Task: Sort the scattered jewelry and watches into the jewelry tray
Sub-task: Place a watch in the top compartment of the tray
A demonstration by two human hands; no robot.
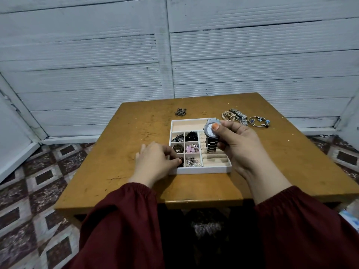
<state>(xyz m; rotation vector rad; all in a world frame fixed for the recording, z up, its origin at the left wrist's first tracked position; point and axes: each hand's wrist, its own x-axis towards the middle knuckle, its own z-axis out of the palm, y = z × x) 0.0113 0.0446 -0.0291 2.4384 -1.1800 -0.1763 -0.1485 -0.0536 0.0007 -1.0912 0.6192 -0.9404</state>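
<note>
R hand (240, 144) grips a silver wristwatch (210, 133) by its case, dial up, held over the ring-roll section of the white jewelry tray (204, 169). L hand (155, 162) sits at the tray's near-left corner w/ fingers curled and thumb on dark beads (180, 163); can't tell if it's pinching them. Beaded bracelets (228, 115), a charm bangle (259, 121), a ring (204, 113) & a dark chain (181, 111) lie on the table (136, 133) beyond the tray.

Two hands (155, 162) (240, 146), one tray (200, 169), one table (132, 133)
</note>
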